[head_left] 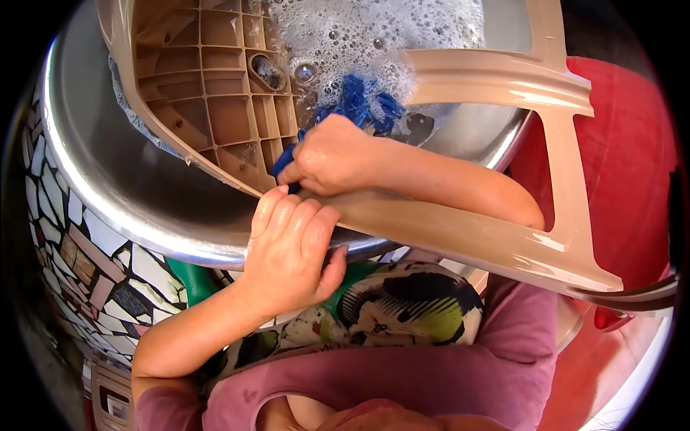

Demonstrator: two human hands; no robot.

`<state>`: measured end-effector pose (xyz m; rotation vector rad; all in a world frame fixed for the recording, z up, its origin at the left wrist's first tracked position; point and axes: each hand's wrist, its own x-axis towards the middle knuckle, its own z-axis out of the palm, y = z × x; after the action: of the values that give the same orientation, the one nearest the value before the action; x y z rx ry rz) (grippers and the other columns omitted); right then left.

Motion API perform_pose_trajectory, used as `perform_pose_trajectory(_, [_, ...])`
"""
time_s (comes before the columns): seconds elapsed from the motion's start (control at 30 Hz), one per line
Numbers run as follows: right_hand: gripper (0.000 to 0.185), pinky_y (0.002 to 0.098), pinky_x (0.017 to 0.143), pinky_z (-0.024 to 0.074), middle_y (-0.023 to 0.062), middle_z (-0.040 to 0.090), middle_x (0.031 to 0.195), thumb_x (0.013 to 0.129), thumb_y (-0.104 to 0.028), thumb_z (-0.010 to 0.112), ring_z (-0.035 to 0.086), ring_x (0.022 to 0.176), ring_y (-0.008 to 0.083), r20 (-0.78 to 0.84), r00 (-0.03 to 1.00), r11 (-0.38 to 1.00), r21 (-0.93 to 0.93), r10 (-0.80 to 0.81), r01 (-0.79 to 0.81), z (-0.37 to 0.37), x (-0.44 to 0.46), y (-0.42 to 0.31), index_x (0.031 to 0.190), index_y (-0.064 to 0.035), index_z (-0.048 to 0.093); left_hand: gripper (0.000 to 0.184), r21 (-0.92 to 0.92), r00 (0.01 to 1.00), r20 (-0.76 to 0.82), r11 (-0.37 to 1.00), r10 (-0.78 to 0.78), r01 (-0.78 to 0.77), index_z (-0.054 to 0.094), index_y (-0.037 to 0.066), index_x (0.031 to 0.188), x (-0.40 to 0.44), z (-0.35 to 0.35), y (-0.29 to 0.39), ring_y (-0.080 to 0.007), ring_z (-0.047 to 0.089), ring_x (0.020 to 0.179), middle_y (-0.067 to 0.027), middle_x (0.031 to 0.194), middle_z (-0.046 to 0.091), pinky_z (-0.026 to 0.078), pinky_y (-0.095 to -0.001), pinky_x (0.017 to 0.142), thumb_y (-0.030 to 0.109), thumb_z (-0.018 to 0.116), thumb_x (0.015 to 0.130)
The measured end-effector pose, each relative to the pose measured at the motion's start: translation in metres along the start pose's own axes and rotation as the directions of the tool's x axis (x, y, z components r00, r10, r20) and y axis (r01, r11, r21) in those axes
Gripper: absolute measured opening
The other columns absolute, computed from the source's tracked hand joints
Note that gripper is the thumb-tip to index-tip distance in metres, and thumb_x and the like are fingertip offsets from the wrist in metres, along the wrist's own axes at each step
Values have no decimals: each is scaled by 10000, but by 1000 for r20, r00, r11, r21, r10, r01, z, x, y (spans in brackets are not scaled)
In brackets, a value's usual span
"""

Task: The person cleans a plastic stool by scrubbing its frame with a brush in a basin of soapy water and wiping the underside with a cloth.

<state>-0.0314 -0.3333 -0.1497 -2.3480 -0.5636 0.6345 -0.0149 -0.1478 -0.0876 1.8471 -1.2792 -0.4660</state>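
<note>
A beige plastic chair (467,226) lies tipped across a metal basin (136,208), with the ribbed underside of its seat facing up. My left hand (295,244) grips the chair's edge near the basin's front rim, fingers curled over it. My right hand (330,154) is closed on a crumpled blue cloth (356,104) and presses it against the chair where the ribbed seat meets the frame. Part of that cloth trails into the suds; its exact kind is hard to make out. My right forearm passes through an opening in the chair frame.
Foamy water (374,36) fills the far part of the basin. Broken-tile mosaic (93,266) covers the basin's outer wall. A large red container (618,158) stands to the right. Another beige plastic piece (111,391) is at lower left.
</note>
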Motion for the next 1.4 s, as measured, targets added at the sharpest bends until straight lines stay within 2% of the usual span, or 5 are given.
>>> perform_pose_trajectory(0.13, [253,359,470,463,23,593,591,718,-221,594,629,581,215,-377,923,944,-326,-80,-52,-5,6,13,920,-305,721,500,-2,999,45,1000,-22,22,502,15,1060,-3,-4,-1,-323,508,882,-133,943,533,355,-497,943,143,702,620])
perform_pose_trajectory(0.53, [358,426,632,493,130,670,751,705,-209,597,630,721,333,419,874,965,-25,246,-260,-22,5,-9,1042,-194,716,482,-6,999,34,1000,-12,13,518,17,1043,-6,-4,-5,-313,523,901,-138,956,549,367,-479,937,133,708,616])
perform_pose_trajectory(0.73, [212,254,597,447,-13,632,696,847,-153,590,530,628,61,65,957,594,771,284,-229,-39,-3,1,1018,-93,700,475,21,999,22,999,-37,37,513,10,1047,-7,-2,-2,-322,527,908,-151,965,542,370,-499,950,96,703,620])
perform_pose_trajectory(0.9, [265,287,617,465,7,640,715,862,-215,600,588,621,150,-512,844,743,626,162,237,-12,48,-5,1091,-82,609,479,13,1000,3,1000,-15,15,509,6,1056,-5,-2,5,-328,526,915,-158,971,538,371,-501,954,92,700,625])
perform_pose_trajectory(1.4, [417,358,602,469,58,577,780,797,-201,683,579,701,273,-327,922,974,-152,-208,165,-12,27,-10,1205,-164,600,502,24,1000,-5,1000,2,-1,492,5,1076,-7,1,6,-338,519,899,-159,960,525,355,-502,959,106,701,630])
